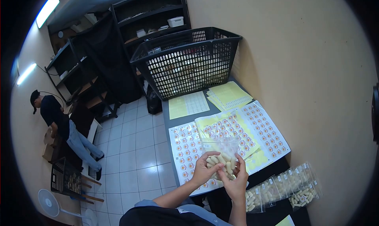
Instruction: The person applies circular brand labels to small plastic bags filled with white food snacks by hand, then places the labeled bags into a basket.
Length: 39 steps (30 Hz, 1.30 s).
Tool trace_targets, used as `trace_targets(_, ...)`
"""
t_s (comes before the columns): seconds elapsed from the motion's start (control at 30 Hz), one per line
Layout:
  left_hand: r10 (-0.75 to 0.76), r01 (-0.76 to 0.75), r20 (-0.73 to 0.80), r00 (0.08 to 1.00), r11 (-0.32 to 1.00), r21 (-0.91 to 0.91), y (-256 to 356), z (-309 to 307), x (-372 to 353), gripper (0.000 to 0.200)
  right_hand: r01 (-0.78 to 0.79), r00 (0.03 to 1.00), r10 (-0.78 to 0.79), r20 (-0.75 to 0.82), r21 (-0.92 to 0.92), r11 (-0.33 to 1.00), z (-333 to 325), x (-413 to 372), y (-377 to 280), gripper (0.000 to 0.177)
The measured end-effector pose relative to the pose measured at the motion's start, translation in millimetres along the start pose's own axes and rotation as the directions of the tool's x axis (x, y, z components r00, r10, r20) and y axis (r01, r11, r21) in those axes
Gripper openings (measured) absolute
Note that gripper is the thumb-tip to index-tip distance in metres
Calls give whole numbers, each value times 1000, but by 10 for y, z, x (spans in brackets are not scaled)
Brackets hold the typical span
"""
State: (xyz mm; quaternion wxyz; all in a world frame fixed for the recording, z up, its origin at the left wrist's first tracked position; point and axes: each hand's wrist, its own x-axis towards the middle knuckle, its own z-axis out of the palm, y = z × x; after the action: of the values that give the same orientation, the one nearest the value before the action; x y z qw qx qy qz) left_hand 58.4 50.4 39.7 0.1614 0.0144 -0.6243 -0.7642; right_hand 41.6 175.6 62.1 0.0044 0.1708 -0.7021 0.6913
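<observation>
Between my two hands is a clear plastic bag of capsules (227, 168), pale and cream-coloured, with a small white label near its top. My left hand (206, 168) grips the bag's left side, its thumb pressed on the front. On the other side my right hand (235, 181) holds the bag, thumb also over the capsules. Beneath the bag lie sticker sheets (266, 129) printed with rows of small round orange-and-white labels, some with yellow backing. To the right of my right hand, a row of similar filled bags (278, 188) lies overlapping.
A large black plastic basket (189, 70) full of packets stands at the table's far end. Yellow sheets (229, 95) lie before it. The wall borders the right side. At left, another person (59, 115) stands by a bench, near a black crate (65, 178) and a white fan (49, 202).
</observation>
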Motion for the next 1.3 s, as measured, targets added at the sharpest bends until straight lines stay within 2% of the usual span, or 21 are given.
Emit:
trace_targets(0.1,8,-11,38,999,997,80,7,14,35,40,27,999,-28,-24,-42,999,-23,0,24,62)
trace_targets(0.23,-21,14,76,997,996,93,41,8,67,43,67,995,-68,-71,-21,998,-12,7,55,58)
trace_targets(0.3,-38,25,93,995,990,137,43,1,98,45,-10,996,18,-83,98,995,-9,18,35,54)
trace_targets(0.33,-37,23,93,995,990,139,18,-17,115,45,-8,996,17,-83,100,995,-5,24,48,54)
trace_targets(0.4,-37,37,149,988,999,4,-57,-53,142,45,3,992,13,-127,128,992,-10,21,95,50)
trace_targets(0.43,-38,38,147,988,999,4,-62,-60,147,45,2,992,14,-126,129,992,-12,27,131,50)
trace_targets(0.5,-147,155,270,952,988,-9,-39,-68,160,42,47,981,-36,-192,53,997,-6,57,201,49)
trace_targets(0.53,-147,155,267,952,988,-8,-43,-62,170,42,47,981,-35,-190,54,997,-6,68,203,49)
trace_targets(0.6,-158,170,271,950,985,-22,-55,-51,202,37,26,978,-11,-209,72,997,-12,95,180,50)
trace_targets(0.83,-126,133,340,932,991,2,-52,-27,313,38,-11,982,13,-189,9,1000,-64,218,87,57)
trace_targets(0.9,-137,131,355,925,991,39,-28,-6,319,38,31,963,-1,-268,107,994,-37,240,117,63)
trace_targets(1.0,-134,100,367,920,989,109,-16,-6,331,39,27,955,9,-295,117,993,-37,236,146,67)
trace_targets(1.1,-183,143,353,918,981,134,4,11,323,40,7,951,26,-307,108,994,-52,244,118,67)
trace_targets(1.3,-139,95,359,923,986,138,-21,-5,337,40,15,954,14,-299,92,996,-40,249,134,67)
